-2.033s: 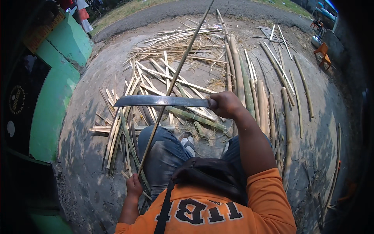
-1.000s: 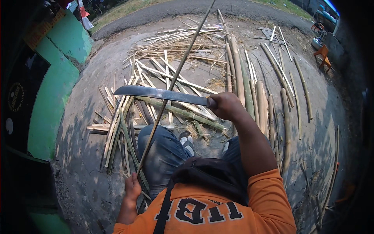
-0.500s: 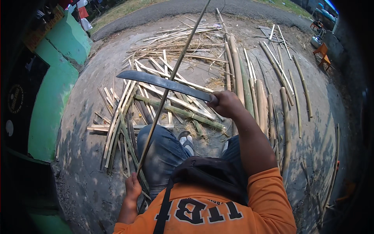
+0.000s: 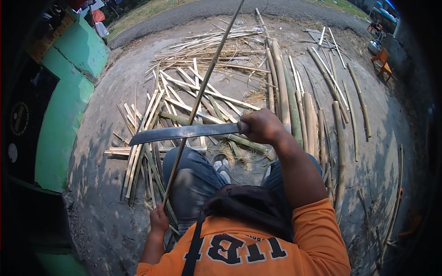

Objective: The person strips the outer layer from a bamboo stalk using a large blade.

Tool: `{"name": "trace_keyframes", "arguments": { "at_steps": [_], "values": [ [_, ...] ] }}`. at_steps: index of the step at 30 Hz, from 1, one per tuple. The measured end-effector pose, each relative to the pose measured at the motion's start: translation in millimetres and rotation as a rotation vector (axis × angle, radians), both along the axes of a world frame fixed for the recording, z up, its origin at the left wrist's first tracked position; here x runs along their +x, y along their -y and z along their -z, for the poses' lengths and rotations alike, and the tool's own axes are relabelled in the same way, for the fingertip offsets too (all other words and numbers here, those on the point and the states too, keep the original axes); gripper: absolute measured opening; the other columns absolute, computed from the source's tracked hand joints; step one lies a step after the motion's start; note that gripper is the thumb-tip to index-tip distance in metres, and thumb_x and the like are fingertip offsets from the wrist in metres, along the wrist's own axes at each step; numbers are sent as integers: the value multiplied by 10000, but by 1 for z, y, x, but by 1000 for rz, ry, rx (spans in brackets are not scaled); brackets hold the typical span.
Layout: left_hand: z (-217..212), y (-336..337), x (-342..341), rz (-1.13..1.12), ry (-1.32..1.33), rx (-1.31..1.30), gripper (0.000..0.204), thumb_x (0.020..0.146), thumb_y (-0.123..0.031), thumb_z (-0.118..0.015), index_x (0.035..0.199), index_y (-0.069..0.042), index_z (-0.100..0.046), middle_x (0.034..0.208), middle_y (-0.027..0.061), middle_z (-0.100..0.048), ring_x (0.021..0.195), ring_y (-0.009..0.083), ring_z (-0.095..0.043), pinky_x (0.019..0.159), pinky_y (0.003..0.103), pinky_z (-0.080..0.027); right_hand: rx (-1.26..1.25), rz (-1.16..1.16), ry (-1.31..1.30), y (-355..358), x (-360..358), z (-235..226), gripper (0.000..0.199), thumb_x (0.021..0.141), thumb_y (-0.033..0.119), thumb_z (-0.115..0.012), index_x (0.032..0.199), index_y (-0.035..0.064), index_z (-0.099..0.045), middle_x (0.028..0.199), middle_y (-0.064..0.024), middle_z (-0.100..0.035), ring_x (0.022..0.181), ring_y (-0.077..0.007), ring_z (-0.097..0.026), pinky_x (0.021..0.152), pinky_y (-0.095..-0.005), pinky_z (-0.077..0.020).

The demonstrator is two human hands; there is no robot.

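My right hand (image 4: 263,127) is wrapped round the handle of a machete (image 4: 184,134), whose long dark blade points left in front of my knees. The blade crosses a long thin bamboo strip (image 4: 201,95); whether its edge touches the strip I cannot tell. Down at the strip's lower end, my left hand (image 4: 159,218) closes round it beside my left thigh. The strip slants up and away to the right, past the top of the picture. Under the blade lies a green bamboo pole (image 4: 248,143), partly hidden.
A pile of split bamboo strips (image 4: 145,119) lies to the left on the concrete. More strips (image 4: 207,57) are heaped farther off. Whole bamboo poles (image 4: 279,83) lie lengthwise to the right. A green wall (image 4: 69,124) stands at left, and an orange chair (image 4: 381,61) at far right.
The machete has come down along the bamboo strip toward me, its blade now nearly level. My left hand stays at the strip's lower end.
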State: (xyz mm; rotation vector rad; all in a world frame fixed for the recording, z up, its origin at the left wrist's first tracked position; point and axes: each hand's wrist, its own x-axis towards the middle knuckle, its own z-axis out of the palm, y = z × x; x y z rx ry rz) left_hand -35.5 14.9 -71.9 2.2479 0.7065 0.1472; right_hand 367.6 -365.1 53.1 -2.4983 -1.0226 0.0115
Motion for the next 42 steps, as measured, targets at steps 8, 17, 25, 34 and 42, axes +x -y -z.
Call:
{"name": "trace_keyframes", "arguments": {
  "at_steps": [8, 17, 25, 34, 42],
  "values": [
    [5, -2, -1, -34, -29, -29, 657, 1144, -459, -354, 713, 2, -537, 570, 105, -486, 546, 248, -511, 567, 451, -369, 139, 197, -116, 5, 4, 5, 174, 943, 283, -671, 997, 142, -756, 872, -184, -733, 848, -419, -710, 759, -524, -560],
    [-5, 6, 5, -16, 2, -7, 636, 1142, -425, -363, 717, 13, -539, 566, 120, -480, 535, 257, -511, 559, 455, -362, -36, -53, 94, -14, -4, 12, 114, 861, 252, -711, 943, 180, -742, 843, -111, -748, 832, -377, -731, 790, -512, -573],
    [2, -2, 0, -20, -12, 20, 656, 1137, -444, -358, 727, 35, -537, 578, 174, -480, 541, 309, -512, 572, 481, -356, 150, 243, -166, -4, 2, 3, 190, 967, 276, -656, 990, 120, -761, 902, -213, -728, 886, -428, -705, 785, -523, -563],
    [-12, 5, 5, -1, -22, 29, 668, 1141, -474, -359, 737, 28, -533, 576, 132, -458, 551, 263, -489, 573, 471, -352, -61, -83, 37, -21, -12, 10, 113, 873, 270, -741, 928, 171, -746, 857, -102, -757, 862, -357, -743, 800, -489, -575],
    [-13, 4, 6, 22, 13, 54, 653, 1146, -461, -365, 721, 9, -527, 568, 86, -462, 540, 222, -468, 553, 434, -333, 101, 153, -75, -1, 5, 9, 155, 868, 286, -755, 937, 147, -763, 886, -157, -752, 876, -391, -726, 777, -498, -568]
  ]
}}
